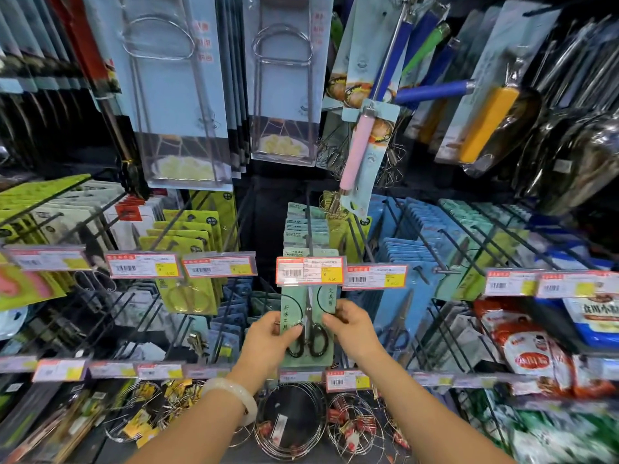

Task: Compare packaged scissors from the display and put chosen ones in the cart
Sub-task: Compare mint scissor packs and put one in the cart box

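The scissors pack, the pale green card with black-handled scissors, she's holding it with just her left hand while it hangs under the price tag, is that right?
Not quite. In the head view both hands grip the scissors pack: the left hand pinches its left edge and the right hand its right edge. The rest holds: pale green card, black handles, just under the price tag.

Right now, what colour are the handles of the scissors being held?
Black, on the scissors against a pale green card; head view.
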Demonstrator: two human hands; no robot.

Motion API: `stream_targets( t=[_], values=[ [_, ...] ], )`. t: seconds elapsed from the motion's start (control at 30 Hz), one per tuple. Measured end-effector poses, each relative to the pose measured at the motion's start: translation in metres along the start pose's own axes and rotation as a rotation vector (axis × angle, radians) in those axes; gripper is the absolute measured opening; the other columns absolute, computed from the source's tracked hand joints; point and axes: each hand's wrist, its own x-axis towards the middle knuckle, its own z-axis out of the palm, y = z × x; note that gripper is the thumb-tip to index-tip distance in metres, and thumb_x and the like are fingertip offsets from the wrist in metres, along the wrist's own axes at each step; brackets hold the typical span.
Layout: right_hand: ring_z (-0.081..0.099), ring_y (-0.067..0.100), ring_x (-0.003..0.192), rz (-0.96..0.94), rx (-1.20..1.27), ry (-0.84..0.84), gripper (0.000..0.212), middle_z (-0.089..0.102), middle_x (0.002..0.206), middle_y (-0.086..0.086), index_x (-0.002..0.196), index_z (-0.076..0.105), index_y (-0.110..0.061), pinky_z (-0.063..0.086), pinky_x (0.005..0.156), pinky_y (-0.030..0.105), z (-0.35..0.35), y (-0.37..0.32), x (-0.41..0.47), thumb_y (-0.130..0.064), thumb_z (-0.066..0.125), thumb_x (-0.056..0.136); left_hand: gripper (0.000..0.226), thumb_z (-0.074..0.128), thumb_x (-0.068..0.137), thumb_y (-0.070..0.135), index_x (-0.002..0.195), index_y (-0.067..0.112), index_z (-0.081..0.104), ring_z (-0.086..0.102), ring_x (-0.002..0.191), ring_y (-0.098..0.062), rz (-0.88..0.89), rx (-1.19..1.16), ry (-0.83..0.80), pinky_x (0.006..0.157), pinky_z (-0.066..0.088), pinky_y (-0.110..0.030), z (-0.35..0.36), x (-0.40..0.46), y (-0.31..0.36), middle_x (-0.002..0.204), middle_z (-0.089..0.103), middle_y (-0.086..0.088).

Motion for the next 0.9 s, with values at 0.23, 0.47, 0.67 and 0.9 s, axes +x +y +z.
stream_targets(
  t=[0.23,0.47,0.67,0.9],
  values=[
    [0.06,0.017,0.094,0.015,-0.155,0.031,0.022,0.064,0.098,0.001,0.111,0.061,-0.014,0.049,0.091,0.032,0.005,0.005,0.003,-0.009,0.055,0.09,0.015,0.067,0.085,0.013,0.097,0.02,0.063,0.064,0.086,-0.018,-0.02,-0.017,-0.016,0.081,0.052,-0.032,0.002,0.004,-0.005,0.091,0.068,0.0],
    [0.054,0.015,0.078,-0.019,-0.332,0.071,0.014,0.06,0.086,0.003,0.103,0.059,-0.011,0.041,0.065,0.02,0.009,0.011,0.0,-0.019,0.054,0.092,0.025,0.067,0.084,0.007,0.108,0.011,0.066,0.063,0.086,-0.019,-0.058,-0.079,-0.041,0.084,0.051,-0.034,0.0,0.005,-0.011,0.089,0.067,0.002],
    [0.043,0.015,0.065,-0.023,-0.387,0.101,0.018,0.047,0.07,0.002,0.095,0.06,-0.005,0.032,0.055,0.019,0.013,0.016,0.001,-0.022,0.055,0.091,0.025,0.067,0.085,0.014,0.11,0.011,0.067,0.064,0.088,-0.026,-0.068,-0.028,-0.033,0.088,0.053,-0.046,-0.003,0.007,-0.016,0.092,0.07,-0.009],
    [0.057,0.03,0.107,0.143,-0.503,0.06,0.045,0.061,0.116,0.012,0.13,0.046,-0.011,0.043,0.079,0.028,0.012,0.006,0.018,-0.036,0.049,0.093,0.073,0.05,0.096,0.033,0.149,0.003,0.01,0.043,0.131,-0.031,-0.183,0.41,-0.122,0.101,0.04,-0.036,0.007,0.021,-0.001,0.148,0.037,-0.017]
  ],
)
